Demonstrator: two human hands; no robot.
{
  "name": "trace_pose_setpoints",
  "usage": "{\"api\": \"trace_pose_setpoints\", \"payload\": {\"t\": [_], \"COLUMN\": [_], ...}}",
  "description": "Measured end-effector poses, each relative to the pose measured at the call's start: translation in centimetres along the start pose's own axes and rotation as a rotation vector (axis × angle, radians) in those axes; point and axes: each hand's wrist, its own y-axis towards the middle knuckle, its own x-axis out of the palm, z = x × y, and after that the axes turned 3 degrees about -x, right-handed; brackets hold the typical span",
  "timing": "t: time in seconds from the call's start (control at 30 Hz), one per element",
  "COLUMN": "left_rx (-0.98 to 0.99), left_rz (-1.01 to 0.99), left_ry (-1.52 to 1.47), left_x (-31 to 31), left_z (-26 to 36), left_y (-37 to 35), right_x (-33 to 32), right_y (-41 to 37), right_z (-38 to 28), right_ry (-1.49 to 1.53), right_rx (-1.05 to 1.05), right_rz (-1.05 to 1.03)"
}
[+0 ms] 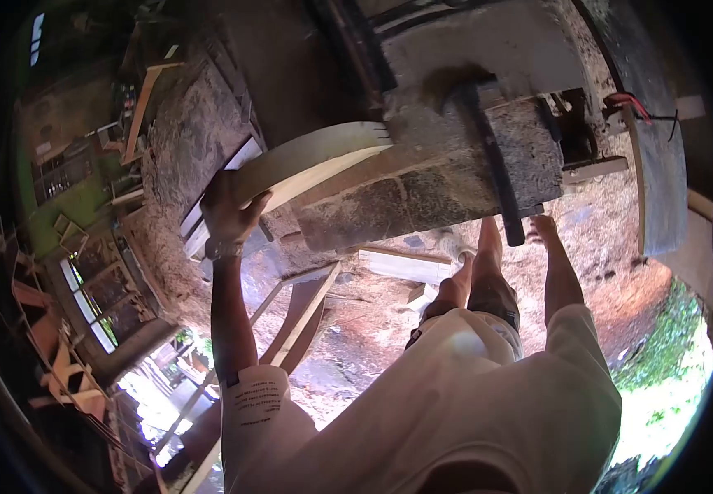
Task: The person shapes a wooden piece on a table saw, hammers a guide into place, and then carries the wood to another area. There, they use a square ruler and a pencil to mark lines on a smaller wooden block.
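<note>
A curved piece of pale wood (315, 165) extends over the left part of the workbench (422, 198). Its far end, marked with a few short dark lines, lies by a long dark metal bar (352, 49). My left hand (233, 210) is closed around the near end of the wood, thumb on its inner side. A hammer (492, 156) rests on the bench with its dark handle past the near edge. Just right of that handle, at the bench edge, my right hand (544, 225) has curled fingers; what they hold is hidden.
Below the bench, wood shavings (356, 313) cover the ground, with a pale board (406, 265) and long wood strips (307, 313) on it. Wooden frames (109, 280) stand at the left. A grey board (661, 181) is upright at the right, near a red cord (630, 102).
</note>
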Motion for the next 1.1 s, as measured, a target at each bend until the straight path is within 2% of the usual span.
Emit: {"api": "trace_pose_setpoints", "payload": {"t": [0.03,0.07,0.13,0.17,0.2,0.23,0.27,0.3,0.33,0.37,0.4,0.5,0.57,0.6,0.67,0.73,0.77,0.8,0.83,0.87,0.97,1.03,1.1], "left_rx": [0.064,0.051,0.047,0.086,0.051,0.008,0.011,0.041,-0.039,-0.054,-0.159,-0.553,-0.84,-0.819,-1.046,-1.252,-1.256,-1.331,-1.43,-1.362,-1.422,-1.449,-1.452], "left_rz": [0.051,0.061,0.08,0.104,0.088,0.077,0.178,0.415,0.448,0.48,0.396,0.354,0.364,0.544,0.486,0.671,0.839,0.92,0.91,1.172,1.266,1.376,1.47], "left_ry": [0.078,0.071,0.048,-0.001,-0.043,-0.081,-0.095,-0.016,0.033,0.104,0.02,-0.285,-0.464,-0.387,-0.505,-0.492,-0.544,-0.557,-0.555,-0.557,-0.43,-0.493,-0.549], "left_x": [-0.2,-0.2,0.5,1.1,0.9,1.1,1.2,1.5,1.7,-0.4,-0.8,-4.4,-6.6,-4.8,-7.7,-8.6,-9.6,-10.4,-11.0,-9.1,-10.6,-10.5,-10.4], "left_z": [0.6,0.9,1.3,1.1,1.8,3.1,4.2,5.4,6.2,7.3,7.3,7.7,7.9,7.1,8.6,10.0,11.0,11.8,12.4,12.3,14.4,15.8,17.0], "left_y": [0.0,-0.5,-2.1,-3.0,-4.6,-6.3,-8.0,-10.0,-12.0,-14.3,-17.0,-28.7,-36.4,-40.7,-44.5,-51.2,-54.0,-56.7,-59.7,-62.3,-68.6,-70.8,-71.9], "right_x": [0.4,1.6,-0.8,0.9,0.7,1.9,3.0,3.1,4.0,4.3,4.7,4.0,3.1,2.5,2.0,2.0,1.6,1.7,2.0,2.6,7.0,15.6,24.0], "right_y": [-0.1,-3.1,3.8,-1.4,-3.3,-7.1,-8.3,-9.5,-12.2,-14.6,-17.9,-25.0,-26.7,-26.0,-25.2,-24.8,-23.9,-23.3,-22.8,-22.3,-21.2,-24.5,-24.5], "right_z": [-0.2,-0.1,6.6,3.8,3.6,2.0,1.7,1.6,0.4,-0.2,-0.8,-0.3,1.4,2.8,4.2,5.3,5.5,5.7,5.5,4.8,1.0,-3.2,-7.1], "right_ry": [-0.123,-0.154,-0.244,-0.128,-0.103,-0.153,-0.282,-0.345,-0.363,-0.459,-0.487,-0.339,-0.377,-0.357,-0.347,-0.507,-0.592,-0.696,-0.786,-0.868,-0.954,-0.896,-1.019], "right_rx": [0.073,-0.075,-0.299,-0.114,-0.183,-0.115,-0.14,-0.21,-0.199,-0.324,-0.365,-0.5,-0.5,-0.459,-0.525,-0.438,-0.393,-0.348,-0.315,-0.292,-0.287,-0.426,-0.606], "right_rz": [-0.029,0.093,-0.47,-0.418,-0.565,-0.47,-0.404,-0.399,-0.324,-0.245,-0.191,-0.109,-0.058,-0.021,-0.026,-0.043,-0.053,-0.079,-0.1,-0.123,-0.162,-0.148,-0.24]}}
